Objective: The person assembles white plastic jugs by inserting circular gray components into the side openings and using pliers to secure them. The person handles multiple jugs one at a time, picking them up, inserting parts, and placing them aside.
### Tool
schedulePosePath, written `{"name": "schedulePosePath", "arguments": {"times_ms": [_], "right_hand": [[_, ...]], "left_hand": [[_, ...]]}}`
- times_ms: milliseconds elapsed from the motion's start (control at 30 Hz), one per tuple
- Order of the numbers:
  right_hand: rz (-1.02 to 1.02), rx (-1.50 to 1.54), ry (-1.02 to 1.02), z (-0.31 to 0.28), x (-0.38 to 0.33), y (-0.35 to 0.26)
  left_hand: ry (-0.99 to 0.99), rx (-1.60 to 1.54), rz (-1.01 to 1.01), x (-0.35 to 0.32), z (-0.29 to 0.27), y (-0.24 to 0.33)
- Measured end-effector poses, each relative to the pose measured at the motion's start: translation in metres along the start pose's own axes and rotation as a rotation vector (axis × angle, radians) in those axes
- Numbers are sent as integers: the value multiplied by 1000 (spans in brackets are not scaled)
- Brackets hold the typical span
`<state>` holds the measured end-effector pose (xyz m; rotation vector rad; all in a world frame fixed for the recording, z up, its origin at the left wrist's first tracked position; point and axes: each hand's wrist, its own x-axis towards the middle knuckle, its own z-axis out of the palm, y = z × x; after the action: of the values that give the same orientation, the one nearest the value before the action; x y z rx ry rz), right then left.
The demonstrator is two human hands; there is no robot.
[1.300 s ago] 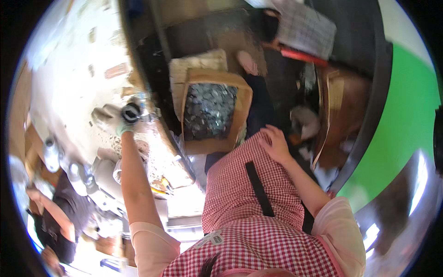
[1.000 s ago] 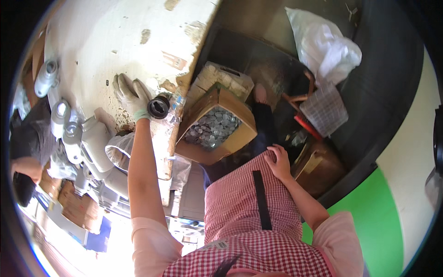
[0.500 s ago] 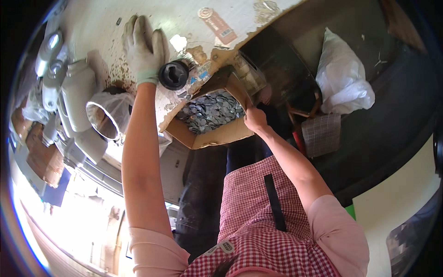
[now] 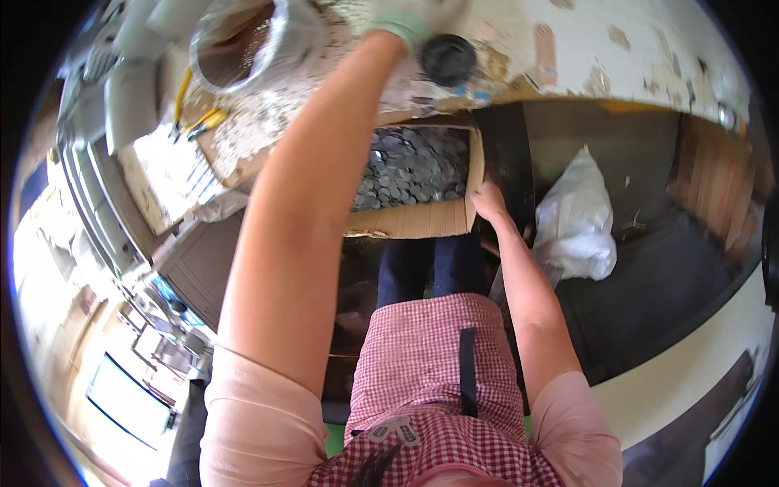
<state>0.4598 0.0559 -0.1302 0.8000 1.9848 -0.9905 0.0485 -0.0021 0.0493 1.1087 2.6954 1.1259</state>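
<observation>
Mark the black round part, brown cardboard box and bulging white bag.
Black round part (image 4: 448,60): head view, middle of its face.
Brown cardboard box (image 4: 412,221): head view, near wall.
Bulging white bag (image 4: 578,217): head view, its middle.

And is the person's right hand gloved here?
No, the right hand shows bare skin, at the right edge of the cardboard box.

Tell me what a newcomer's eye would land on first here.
Most likely the cardboard box full of grey discs at the near edge of the worn white table, its near right corner held by the bare right hand. Next, the gloved left hand, partly cut off at the top, beside a round black part on the table. Then the bulging white bag, off to the right.
</observation>
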Motion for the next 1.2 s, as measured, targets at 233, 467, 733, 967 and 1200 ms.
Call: {"name": "schedulePosePath", "arguments": {"times_ms": [233, 467, 733, 967, 1200], "right_hand": [[-51, -20, -5, -30, -21, -27], [-157, 1205, -26, -82, -63, -155], [113, 1638, -370, -154, -64, -230], [-36, 1481, -148, -213, 21, -246], [-157, 1066, 210, -278, 46, -280]], "left_hand": [[398, 36, -80, -162, -78, 63], [248, 94, -598, -236, -45, 72], [472, 63, -766, -337, -41, 141], [321, -27, -1279, -563, -41, 292], [311, -65, -1860, -729, 17, 404]]}}
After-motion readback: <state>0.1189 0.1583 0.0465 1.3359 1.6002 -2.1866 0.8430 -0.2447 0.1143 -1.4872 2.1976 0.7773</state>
